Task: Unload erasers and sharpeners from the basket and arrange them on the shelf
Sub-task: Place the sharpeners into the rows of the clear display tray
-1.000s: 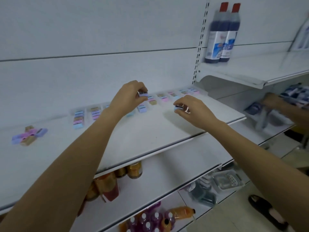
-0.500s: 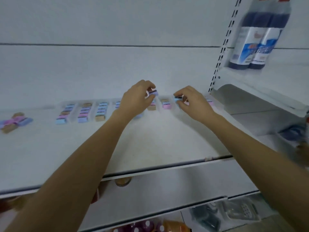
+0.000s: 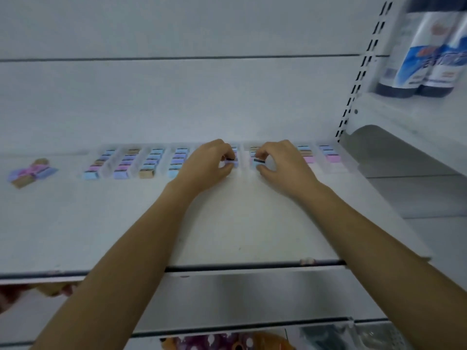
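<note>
left hand (image 3: 207, 161): centre of frame, at the back of the shelf (image 3: 227, 223); fingers curled, thumb and fingertips pinching the left piece.
left piece (image 3: 231, 161): small, pale blue with a dark band; low over the shelf, in line with the rows. Eraser or sharpener, cannot tell (blurred).
right hand (image 3: 280, 162): just right of the left hand, apart from it; fingers curled, pinching the right piece.
right piece (image 3: 259, 161): same look, pale blue with a dark band, at the front of a row.
rows of erasers (image 3: 149, 161): short lines of blue, pink, purple and tan blocks in clear packs, side by side along the back of the shelf, on both sides of the hands.
loose pile (image 3: 31, 171): left edge of frame, pink, purple and tan blocks heaped crosswise.
bottles (image 3: 427, 51): upper right, two dark ones on a higher shelf.
</note>
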Motion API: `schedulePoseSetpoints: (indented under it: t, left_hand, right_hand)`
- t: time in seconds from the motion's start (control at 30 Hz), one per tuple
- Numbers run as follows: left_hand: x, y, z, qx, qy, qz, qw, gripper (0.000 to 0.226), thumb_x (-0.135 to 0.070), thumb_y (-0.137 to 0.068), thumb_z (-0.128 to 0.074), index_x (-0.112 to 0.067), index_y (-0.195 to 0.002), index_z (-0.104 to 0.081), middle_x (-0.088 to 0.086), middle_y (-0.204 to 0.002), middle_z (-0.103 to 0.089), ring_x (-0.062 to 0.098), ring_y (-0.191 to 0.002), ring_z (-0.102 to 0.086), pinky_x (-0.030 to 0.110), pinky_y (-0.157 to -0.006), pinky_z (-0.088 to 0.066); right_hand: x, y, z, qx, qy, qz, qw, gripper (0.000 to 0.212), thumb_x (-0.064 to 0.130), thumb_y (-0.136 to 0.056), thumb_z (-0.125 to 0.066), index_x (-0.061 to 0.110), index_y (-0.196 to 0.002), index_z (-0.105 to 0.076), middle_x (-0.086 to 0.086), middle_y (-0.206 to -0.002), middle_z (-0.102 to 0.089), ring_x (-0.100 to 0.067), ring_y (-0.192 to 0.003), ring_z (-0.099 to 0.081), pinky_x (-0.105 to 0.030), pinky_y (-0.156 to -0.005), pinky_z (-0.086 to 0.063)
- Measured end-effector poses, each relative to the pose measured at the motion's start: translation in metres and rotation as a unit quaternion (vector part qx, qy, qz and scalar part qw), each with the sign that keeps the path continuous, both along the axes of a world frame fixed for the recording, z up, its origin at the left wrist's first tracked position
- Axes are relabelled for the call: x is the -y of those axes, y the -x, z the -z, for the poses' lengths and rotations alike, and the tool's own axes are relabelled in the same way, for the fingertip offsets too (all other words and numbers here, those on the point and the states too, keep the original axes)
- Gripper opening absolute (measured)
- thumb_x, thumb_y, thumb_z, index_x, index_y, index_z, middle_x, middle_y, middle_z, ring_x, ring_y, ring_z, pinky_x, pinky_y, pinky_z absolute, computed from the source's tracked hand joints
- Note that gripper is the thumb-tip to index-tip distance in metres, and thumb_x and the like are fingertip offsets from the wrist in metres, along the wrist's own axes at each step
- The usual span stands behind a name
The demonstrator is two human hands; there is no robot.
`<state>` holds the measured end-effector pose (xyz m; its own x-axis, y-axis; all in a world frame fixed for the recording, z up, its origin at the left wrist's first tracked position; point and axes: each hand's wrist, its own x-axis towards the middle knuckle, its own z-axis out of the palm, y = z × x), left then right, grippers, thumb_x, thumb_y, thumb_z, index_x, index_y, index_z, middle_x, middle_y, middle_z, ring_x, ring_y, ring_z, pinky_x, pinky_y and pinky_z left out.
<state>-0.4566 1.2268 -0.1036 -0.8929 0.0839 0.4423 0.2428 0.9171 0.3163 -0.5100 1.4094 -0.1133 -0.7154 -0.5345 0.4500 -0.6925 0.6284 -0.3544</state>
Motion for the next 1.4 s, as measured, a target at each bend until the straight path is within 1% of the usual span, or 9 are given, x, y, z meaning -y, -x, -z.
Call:
schedulePoseSetpoints:
  t: [0.13,0.23,0.33,0.5,0.7,0.9,1.2,1.33,1.4]
  left_hand:
    - [-0.002,-0.002,0.002,0.006,0.078,-0.036,0.996,0.015,-0.021,-0.086,-0.057,-0.011,-0.094,-0.063,0.004,-0.097,-0.063,0.024,-0.097,-0.053,0.031,-0.08,-0.036]
    - [-0.002,-0.002,0.003,0.002,0.093,-0.042,0.995,0.017,-0.021,-0.089,-0.053,-0.01,-0.097,-0.063,0.005,-0.105,-0.062,0.023,-0.103,-0.05,0.03,-0.081,-0.034]
    - [-0.001,-0.001,0.003,0.0,0.096,-0.042,0.994,0.02,-0.02,-0.091,-0.051,-0.01,-0.101,-0.065,0.005,-0.111,-0.06,0.023,-0.106,-0.049,0.032,-0.084,-0.036]
    - [-0.001,0.0,0.006,0.0,0.103,-0.036,0.994,0.02,-0.021,-0.092,-0.049,-0.013,-0.101,-0.066,0.004,-0.106,-0.063,0.023,-0.104,-0.05,0.033,-0.082,-0.037]
    - [-0.002,-0.002,0.004,-0.022,0.093,-0.04,0.995,0.022,-0.02,-0.091,-0.049,-0.013,-0.104,-0.066,0.003,-0.11,-0.064,0.024,-0.104,-0.052,0.032,-0.083,-0.036]
    - [0.0,-0.004,0.005,0.011,0.093,-0.029,0.995,0.023,-0.017,-0.091,-0.047,-0.014,-0.105,-0.065,0.002,-0.11,-0.062,0.022,-0.108,-0.049,0.03,-0.085,-0.035]
    - [0.002,0.0,0.007,0.002,0.098,-0.029,0.995,0.023,-0.016,-0.09,-0.048,-0.013,-0.104,-0.066,0.003,-0.108,-0.064,0.024,-0.105,-0.051,0.033,-0.084,-0.036]
    - [0.004,-0.005,0.0,-0.05,0.065,-0.036,0.996,0.028,-0.019,-0.086,-0.045,-0.008,-0.099,-0.068,0.009,-0.1,-0.066,0.029,-0.096,-0.056,0.034,-0.079,-0.04]
    - [0.008,-0.007,-0.008,-0.065,0.064,-0.055,0.994,0.025,-0.017,-0.088,-0.048,-0.008,-0.101,-0.067,0.01,-0.101,-0.066,0.03,-0.097,-0.057,0.035,-0.079,-0.04]
  right_hand:
    - [-0.001,0.0,0.001,0.001,-0.023,0.005,1.0,0.012,0.013,-0.084,-0.059,0.011,-0.094,-0.063,-0.001,-0.101,-0.064,-0.021,-0.106,-0.045,-0.021,-0.08,-0.028]
    - [0.0,0.001,0.002,-0.013,-0.036,0.009,0.999,0.016,0.011,-0.084,-0.057,0.009,-0.096,-0.067,-0.005,-0.103,-0.064,-0.025,-0.107,-0.046,-0.024,-0.084,-0.03]
    - [0.0,0.003,0.004,-0.027,-0.025,0.015,0.999,0.018,0.009,-0.085,-0.056,0.009,-0.097,-0.07,-0.007,-0.101,-0.064,-0.027,-0.104,-0.048,-0.029,-0.086,-0.033]
    - [-0.002,0.004,0.006,-0.043,-0.035,0.01,0.998,0.022,0.008,-0.084,-0.054,0.01,-0.097,-0.071,-0.006,-0.096,-0.07,-0.03,-0.098,-0.051,-0.035,-0.086,-0.039]
    - [-0.002,0.001,0.003,-0.045,-0.024,0.015,0.999,0.023,0.007,-0.085,-0.053,0.009,-0.1,-0.07,-0.006,-0.101,-0.068,-0.028,-0.103,-0.049,-0.035,-0.087,-0.039]
    - [-0.002,0.0,0.002,-0.027,-0.027,0.019,0.999,0.021,0.007,-0.085,-0.053,0.008,-0.099,-0.07,-0.005,-0.102,-0.068,-0.026,-0.107,-0.048,-0.034,-0.089,-0.038]
    - [-0.002,0.002,0.003,-0.02,-0.004,0.016,1.0,0.022,0.007,-0.085,-0.052,0.009,-0.099,-0.069,-0.005,-0.103,-0.067,-0.025,-0.105,-0.048,-0.029,-0.087,-0.035]
    - [-0.001,-0.001,0.0,-0.031,0.045,0.012,0.998,0.024,0.003,-0.086,-0.05,0.007,-0.101,-0.068,-0.006,-0.103,-0.067,-0.026,-0.104,-0.049,-0.028,-0.086,-0.035]
    - [0.001,-0.001,-0.002,-0.028,0.046,0.001,0.999,0.023,0.004,-0.087,-0.05,0.007,-0.103,-0.067,-0.006,-0.104,-0.067,-0.025,-0.104,-0.05,-0.026,-0.085,-0.034]
